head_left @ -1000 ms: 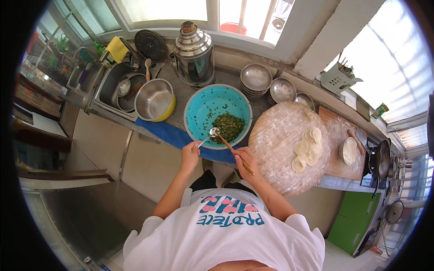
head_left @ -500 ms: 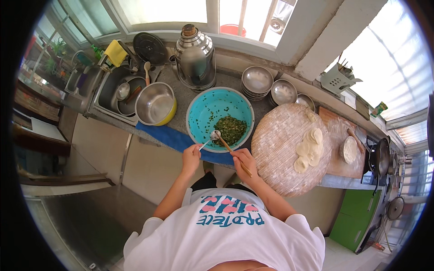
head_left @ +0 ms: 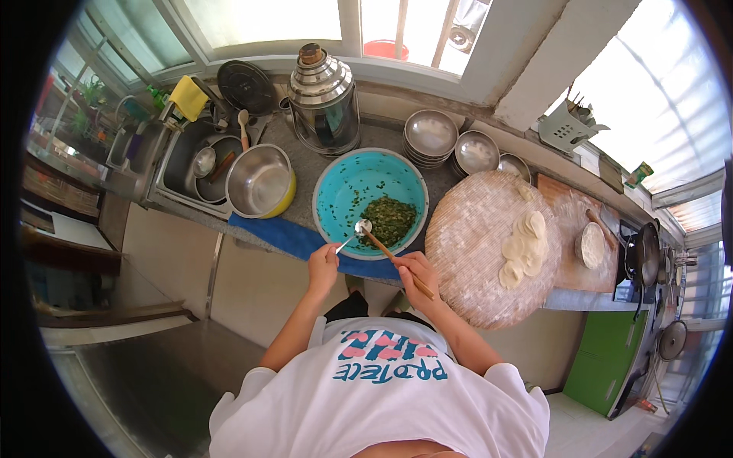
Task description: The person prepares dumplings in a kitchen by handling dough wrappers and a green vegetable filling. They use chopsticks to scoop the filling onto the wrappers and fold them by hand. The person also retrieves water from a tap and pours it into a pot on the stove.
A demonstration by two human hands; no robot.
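Observation:
A turquoise basin [head_left: 336, 179] stands at the counter's front edge with chopped green filling [head_left: 391, 219] heaped in its right half. Bits of green cling to its inner wall. My left hand [head_left: 324, 263] is closed round the handle of a metal spoon [head_left: 364, 227], whose bowl is inside the basin at the filling's left edge. In my right hand [head_left: 417, 272] are wooden chopsticks [head_left: 379, 244], gripped partway along, their tips meeting the spoon's bowl. On the right, a round woven tray [head_left: 473, 244] dusted with flour carries overlapping dough wrappers [head_left: 525, 248].
A steel pot [head_left: 261, 181] with a yellow outside sits left of the basin, over a blue cloth [head_left: 279, 235]. Behind are a thermos flask [head_left: 324, 103] and stacked metal bowls [head_left: 431, 133]. A sink [head_left: 179, 172] lies left; a floured board [head_left: 569, 259] with a flour bowl [head_left: 590, 246], right.
Both hands stay nearly in place, still holding the spoon and chopsticks with their tips together at the filling's edge. The view has shifted slightly.

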